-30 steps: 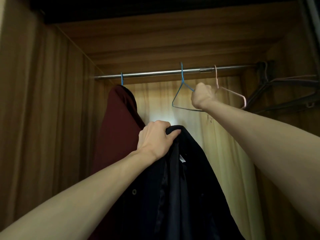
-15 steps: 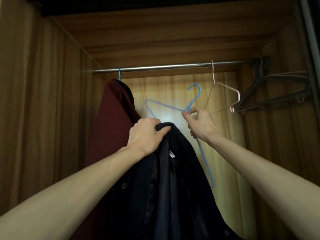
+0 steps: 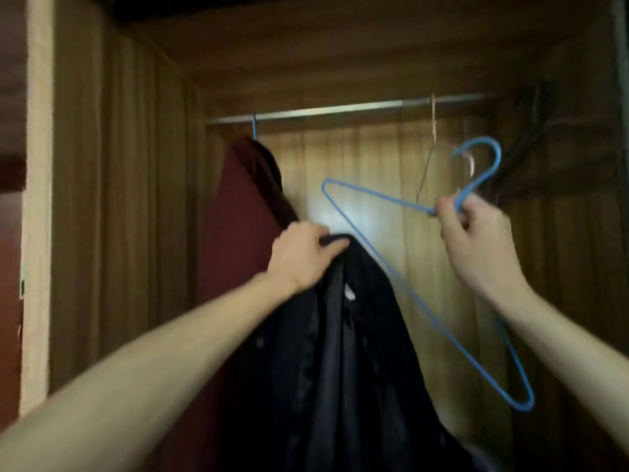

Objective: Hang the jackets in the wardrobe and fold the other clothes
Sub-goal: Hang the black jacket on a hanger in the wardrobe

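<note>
Left hand [image 3: 301,253] grips dark jacket [image 3: 343,352]; right hand [image 3: 476,240] holds blue hanger [image 3: 408,287].

The metal rail [image 3: 340,110] runs across the upper part of a wooden wardrobe and serves as the landmark here. Above the rail, the wood-grain ceiling panel [image 3: 340,49] slopes up toward a dark band at the very top. Behind and below the rail, the back panel [image 3: 357,185] is a lighter yellow-brown, with a soft bright patch of reflected light on it below the rail's middle. Left of the rail, the brown side wall [image 3: 129,199] shows vertical grain and ends at a pale upright edge strip [image 3: 39,199]. Beyond that strip lies a reddish-brown surface [image 3: 10,250]. Right of the rail, the side wall [image 3: 571,250] sits in deep shadow. The light is dim and warm throughout.
</note>
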